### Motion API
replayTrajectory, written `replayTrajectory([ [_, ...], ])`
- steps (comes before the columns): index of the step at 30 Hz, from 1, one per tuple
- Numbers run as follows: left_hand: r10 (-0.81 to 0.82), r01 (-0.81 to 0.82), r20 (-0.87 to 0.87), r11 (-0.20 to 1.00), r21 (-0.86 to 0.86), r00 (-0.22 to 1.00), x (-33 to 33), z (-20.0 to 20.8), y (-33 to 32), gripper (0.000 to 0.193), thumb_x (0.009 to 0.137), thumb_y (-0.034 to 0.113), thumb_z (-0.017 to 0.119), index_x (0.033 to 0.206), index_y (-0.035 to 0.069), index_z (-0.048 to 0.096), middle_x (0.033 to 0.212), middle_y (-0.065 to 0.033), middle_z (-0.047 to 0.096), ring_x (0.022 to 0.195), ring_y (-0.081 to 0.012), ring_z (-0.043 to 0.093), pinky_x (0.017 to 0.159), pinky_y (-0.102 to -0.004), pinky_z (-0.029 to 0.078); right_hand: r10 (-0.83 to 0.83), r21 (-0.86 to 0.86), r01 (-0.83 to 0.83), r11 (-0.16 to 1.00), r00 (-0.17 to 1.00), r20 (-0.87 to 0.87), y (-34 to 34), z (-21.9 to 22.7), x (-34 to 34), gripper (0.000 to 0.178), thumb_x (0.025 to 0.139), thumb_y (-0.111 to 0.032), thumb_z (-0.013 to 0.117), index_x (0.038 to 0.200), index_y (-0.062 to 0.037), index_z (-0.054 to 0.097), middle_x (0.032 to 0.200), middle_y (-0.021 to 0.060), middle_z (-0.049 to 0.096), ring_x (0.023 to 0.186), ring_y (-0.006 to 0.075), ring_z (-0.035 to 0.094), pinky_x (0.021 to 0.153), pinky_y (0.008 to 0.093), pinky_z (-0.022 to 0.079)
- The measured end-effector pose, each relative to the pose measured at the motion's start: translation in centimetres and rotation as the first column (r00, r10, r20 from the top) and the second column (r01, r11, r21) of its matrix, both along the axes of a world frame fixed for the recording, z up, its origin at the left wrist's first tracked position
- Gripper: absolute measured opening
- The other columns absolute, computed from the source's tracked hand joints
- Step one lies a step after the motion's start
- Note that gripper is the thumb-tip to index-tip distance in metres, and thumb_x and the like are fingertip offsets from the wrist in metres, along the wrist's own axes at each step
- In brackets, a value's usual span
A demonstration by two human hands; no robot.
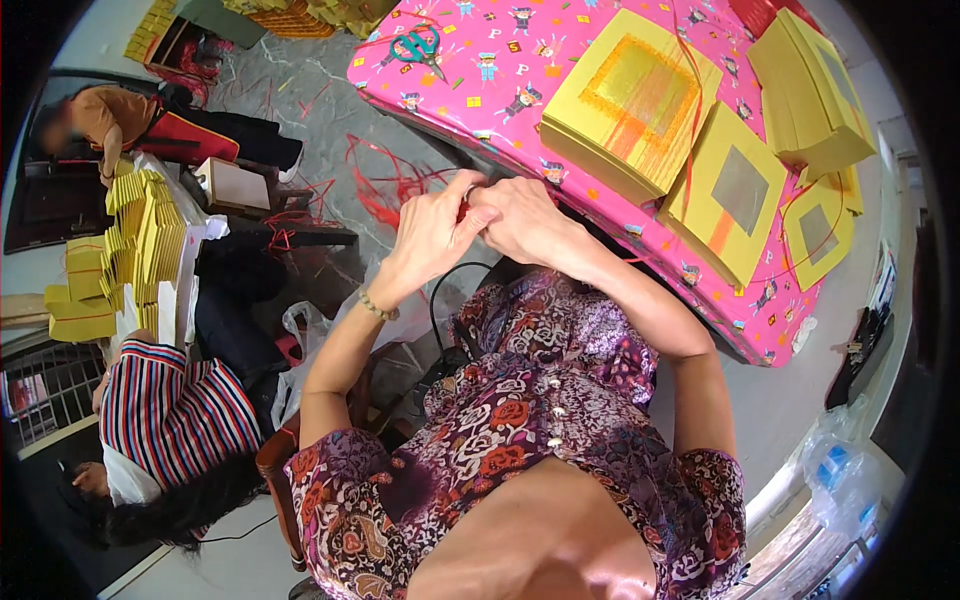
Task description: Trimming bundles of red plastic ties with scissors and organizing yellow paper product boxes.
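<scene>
Both hands meet at the table (pixel 600 215) edge. The left hand (pixel 430 235) and right hand (pixel 520 220) pinch a red string (pixel 463 210) between them, apparently knotting it; the grip is partly hidden. The next move calls for steady tension.

We count two hands, the left hand (pixel 425 235) and the right hand (pixel 520 222), joined at centre. On the pink table (pixel 520 110) from twelve to three o'clock we count four stacks of yellow paper: a gold-centred stack (pixel 630 100), a plain stack (pixel 810 90), and two silver-centred stacks (pixel 730 195) (pixel 818 232). One pair of green scissors (pixel 420 47) lies at eleven o'clock. Two other people (pixel 170 410) (pixel 100 120) sit at nine o'clock beside further yellow stacks (pixel 145 245).
</scene>
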State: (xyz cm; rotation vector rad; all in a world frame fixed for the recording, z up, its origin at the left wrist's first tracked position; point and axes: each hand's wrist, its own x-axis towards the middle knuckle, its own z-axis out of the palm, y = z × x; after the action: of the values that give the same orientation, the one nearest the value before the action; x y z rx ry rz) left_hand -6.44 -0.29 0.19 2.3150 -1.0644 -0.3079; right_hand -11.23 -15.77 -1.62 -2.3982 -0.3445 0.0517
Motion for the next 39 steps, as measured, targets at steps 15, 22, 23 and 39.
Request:
replayTrajectory([
  [15, 0.646, -0.319, 0.454, 0.728, -0.607, 0.614, 11.3, -0.9, 13.7, 0.053, 0.098, 0.033, 0.045, 0.057, 0.0, 0.055, 0.044, -0.0112, 0.041, 0.041, -0.0137, 0.038, 0.041, -0.0324, 0.03, 0.076, 0.005, -0.076, 0.997, 0.988, -0.137, -4.9, -3.7, -1.8, 0.025, 0.087, -0.02, 0.054, 0.092, 0.0017, 0.043, 0.07, 0.021, 0.057, 0.073, 0.0423, 0.058, 0.063, 0.0502, 0.042],
  [22, 0.493, -0.556, 0.328, 0.82, 0.135, 0.806, 11.3, -2.0, 13.5, 0.042, 0.095, 0.034, 0.047, 0.084, -0.002, 0.066, 0.066, -0.0186, 0.058, 0.066, -0.0208, 0.06, 0.061, -0.0361, 0.044, 0.036, -0.222, -0.061, 0.973, 0.993, -0.114, -3.7, 0.7, -2.4, 0.016, 0.083, -0.008, 0.05, 0.088, 0.0062, 0.046, 0.068, 0.0248, 0.058, 0.072, 0.0428, 0.06, 0.061, 0.0505, 0.043],
  [23, 0.479, -0.469, 0.234, 0.878, -0.098, 0.846, 10.6, -1.0, 11.7, 0.038, 0.096, 0.032, 0.045, 0.092, 0.0, 0.066, 0.078, -0.0175, 0.062, 0.074, -0.0217, 0.062, 0.066, -0.0366, 0.045, 0.045, -0.223, -0.064, 0.973, 0.995, -0.086, -3.5, 0.6, -2.3, 0.015, 0.08, -0.007, 0.05, 0.086, 0.0068, 0.047, 0.067, 0.025, 0.058, 0.07, 0.0419, 0.061, 0.061, 0.0502, 0.043],
  [39, 0.206, 0.065, 0.597, 0.914, -0.4, 0.775, 1.9, 1.5, 2.7, 0.022, 0.083, 0.015, 0.054, 0.061, 0.008, 0.055, 0.056, -0.0084, 0.05, 0.047, -0.0268, 0.049, 0.046, -0.0367, 0.039, 0.147, -0.034, -0.145, 0.989, 0.986, 0.074, -1.1, 6.6, -1.3, 0.019, 0.082, -0.015, 0.057, 0.085, 0.0015, 0.048, 0.064, 0.0201, 0.058, 0.064, 0.041, 0.059, 0.053, 0.0477, 0.043],
])
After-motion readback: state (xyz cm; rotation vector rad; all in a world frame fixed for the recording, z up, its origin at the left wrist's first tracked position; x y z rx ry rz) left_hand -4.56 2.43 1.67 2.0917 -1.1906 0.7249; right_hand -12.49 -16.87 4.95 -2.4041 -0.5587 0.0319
